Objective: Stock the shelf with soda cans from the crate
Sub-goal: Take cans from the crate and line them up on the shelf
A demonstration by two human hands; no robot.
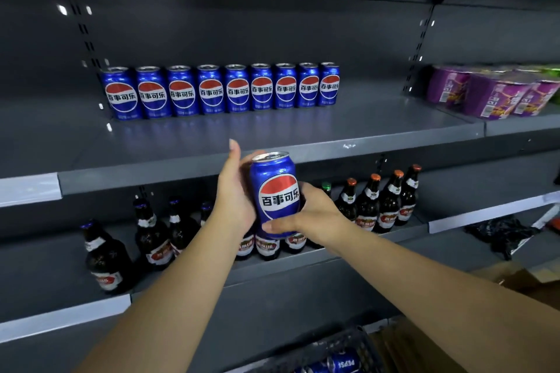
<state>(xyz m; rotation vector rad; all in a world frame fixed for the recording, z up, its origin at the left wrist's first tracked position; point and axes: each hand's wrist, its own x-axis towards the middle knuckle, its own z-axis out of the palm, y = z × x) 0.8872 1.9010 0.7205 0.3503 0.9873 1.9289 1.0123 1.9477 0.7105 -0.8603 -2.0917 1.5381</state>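
Note:
A blue soda can (274, 188) with a red, white and blue logo is upright in the air, just below the front edge of the grey shelf (272, 136). My left hand (235, 197) holds its left side and back, thumb pointing up. My right hand (306, 215) grips its lower right side, thumb across the bottom front. Several matching cans (221, 89) stand in a row at the back of that shelf, filling its left and middle part. At the bottom edge a dark crate (360, 342) holds more cans (342, 362) lying on their sides.
Dark glass bottles (378, 203) stand on the lower shelf behind my hands, more bottles (106, 254) to the left. Purple noodle cups (497, 94) fill the neighbouring shelf on the right. A black bag (503, 233) lies lower right, near a cardboard box (515, 278).

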